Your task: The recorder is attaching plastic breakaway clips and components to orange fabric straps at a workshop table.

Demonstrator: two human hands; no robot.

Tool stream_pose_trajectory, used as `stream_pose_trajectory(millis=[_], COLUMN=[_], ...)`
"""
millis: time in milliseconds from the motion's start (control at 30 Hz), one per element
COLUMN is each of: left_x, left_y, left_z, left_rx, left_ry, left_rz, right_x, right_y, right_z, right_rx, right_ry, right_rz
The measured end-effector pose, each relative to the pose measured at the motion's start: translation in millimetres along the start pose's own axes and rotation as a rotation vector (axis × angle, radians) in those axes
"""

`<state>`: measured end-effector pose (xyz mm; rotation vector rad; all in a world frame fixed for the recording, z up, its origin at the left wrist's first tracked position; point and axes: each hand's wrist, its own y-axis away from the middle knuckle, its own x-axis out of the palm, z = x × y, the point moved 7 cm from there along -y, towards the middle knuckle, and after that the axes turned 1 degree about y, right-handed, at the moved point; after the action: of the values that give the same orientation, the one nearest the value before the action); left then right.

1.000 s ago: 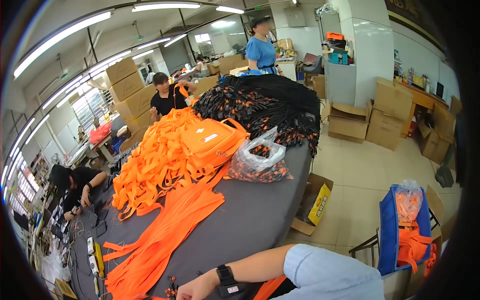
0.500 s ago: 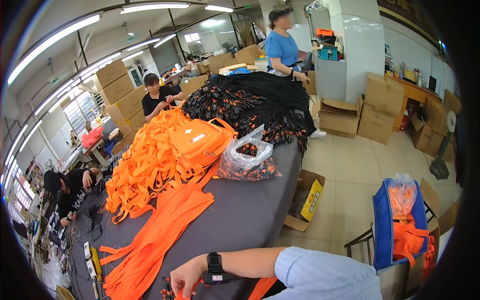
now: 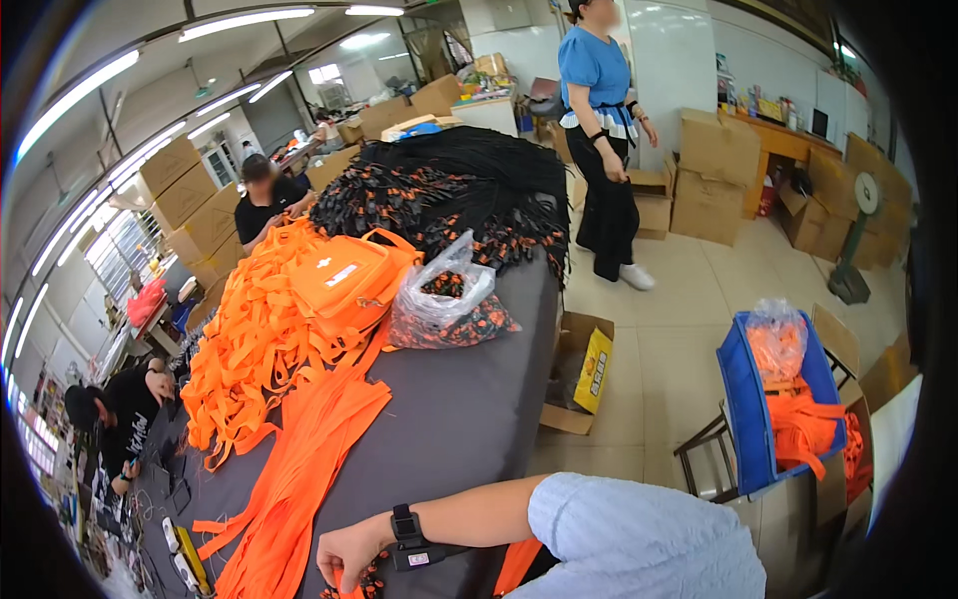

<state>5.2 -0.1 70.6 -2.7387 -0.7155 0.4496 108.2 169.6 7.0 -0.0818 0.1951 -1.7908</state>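
Observation:
My right hand (image 3: pixel 349 551) is at the lower edge, fingers bent down and closed around a piece of orange webbing (image 3: pixel 344 587). Small black-and-orange buckle pieces (image 3: pixel 371 579) lie right beside the fingers, partly cut off by the picture's edge. A watch-like black device sits on that wrist. Long flat orange straps (image 3: pixel 304 469) stretch over the dark grey tabletop (image 3: pixel 449 419) just beyond the hand. More orange webbing (image 3: pixel 534 554) shows beneath my forearm. My left hand is out of the picture.
Behind the straps are an orange strap heap (image 3: pixel 239 349), an orange pouch (image 3: pixel 344 280), a clear bag of buckles (image 3: pixel 454 309) and a black cord pile (image 3: pixel 449 185). A blue crate (image 3: pixel 738 399) and a carton (image 3: pixel 569 369) stand right. Co-workers are left and beyond; one stands far right (image 3: pixel 599 110).
The view has swung right, so the table's things sit further left. The standing person has walked right, past the black pile. My right hand still grips the orange webbing.

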Motion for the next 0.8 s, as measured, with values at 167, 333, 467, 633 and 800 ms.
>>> stream_pose_trajectory(millis=[167,333,467,633,800], left_x=[16,31,33,39,40], left_y=[-7,-10,-7,-15,-32], left_z=[3,5,3,-1,19], left_rx=[0.001,0.010,0.060,0.127,0.025], left_ry=[-0.006,-0.021,-0.015,-0.207,-0.121], left_rz=[0.061,0.097,0.121,0.154,0.076], right_x=[13,41,48,28,4], right_y=[-10,-18,-11,-19,-19], right_z=[4,-13,3,-9,-9], right_rx=[-0.100,-0.029,-0.106,-0.211,-0.197], right_ry=[-0.064,-0.234,-0.178,-0.216,0.013], right_rz=[-0.125,0.051,0.038,-0.134,-0.408])
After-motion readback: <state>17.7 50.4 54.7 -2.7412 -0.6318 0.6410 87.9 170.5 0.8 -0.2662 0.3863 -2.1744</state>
